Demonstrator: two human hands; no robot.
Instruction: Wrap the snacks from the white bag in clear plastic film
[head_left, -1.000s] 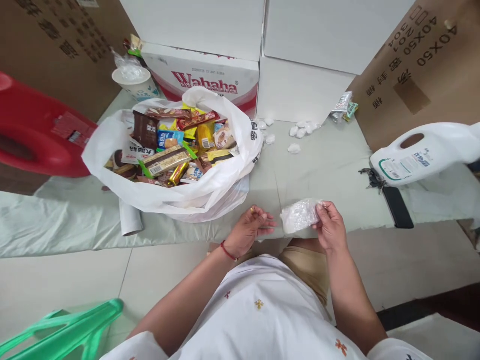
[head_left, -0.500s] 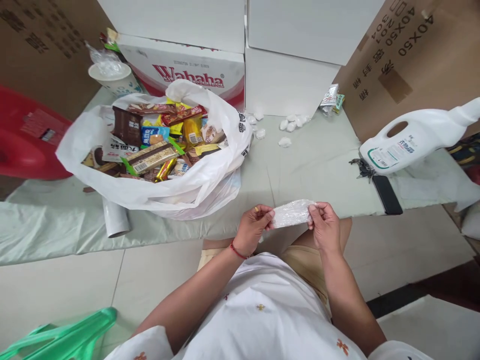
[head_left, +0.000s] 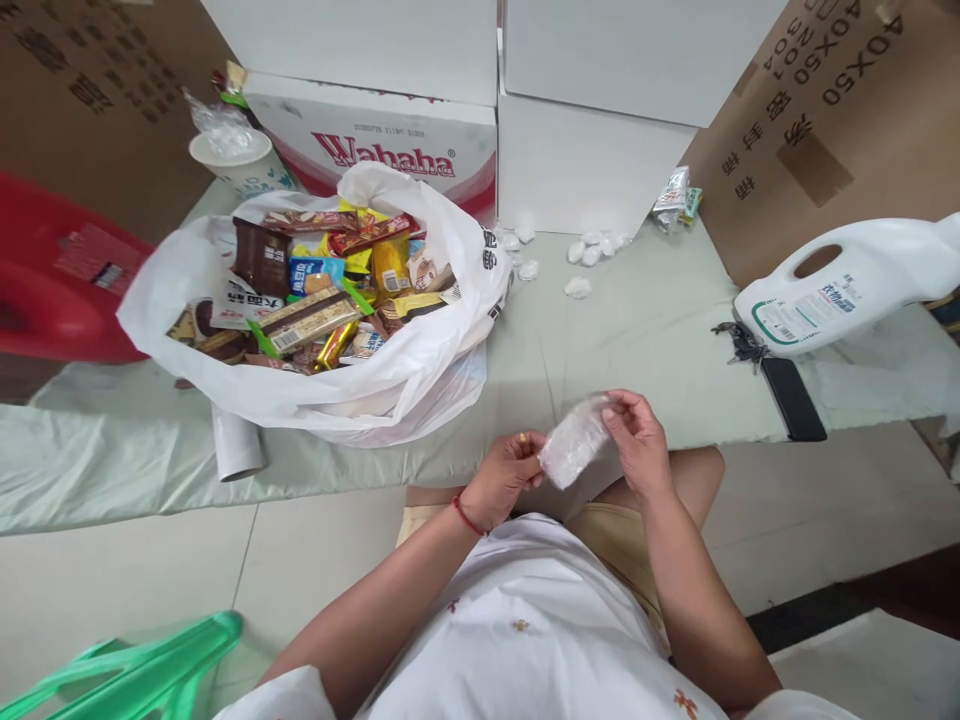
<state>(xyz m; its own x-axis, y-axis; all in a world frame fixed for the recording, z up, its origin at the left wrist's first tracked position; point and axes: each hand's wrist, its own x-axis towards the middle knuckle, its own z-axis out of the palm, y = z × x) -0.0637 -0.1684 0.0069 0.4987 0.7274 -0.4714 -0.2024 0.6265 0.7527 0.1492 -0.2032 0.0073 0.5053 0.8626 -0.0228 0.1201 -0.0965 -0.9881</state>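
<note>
A small flat packet wrapped in clear plastic film (head_left: 574, 447) is held tilted between my two hands, over the table's front edge. My left hand (head_left: 504, 477) pinches its lower left end between thumb and fingers. At the upper right end, my right hand (head_left: 636, 440) grips it the same way. What lies inside the film is whitish and too blurred to name. Left of my hands, a white plastic bag (head_left: 315, 390) stands open, full of wrapped snacks such as a bar in a green-ended wrapper (head_left: 309, 322).
Several small white wads (head_left: 592, 245) lie near the white boxes (head_left: 592, 160). To the right are a white detergent bottle (head_left: 825, 290), keys (head_left: 742, 342) and a black phone (head_left: 793, 398). A red jug (head_left: 60, 270), paper cup (head_left: 244, 165) and grey tube (head_left: 238, 445) stand or lie left.
The packet has turned from nearly level to a steep slant, its right end raised and its left end lowered. My right hand has moved slightly up and left. The view has shifted a little.
</note>
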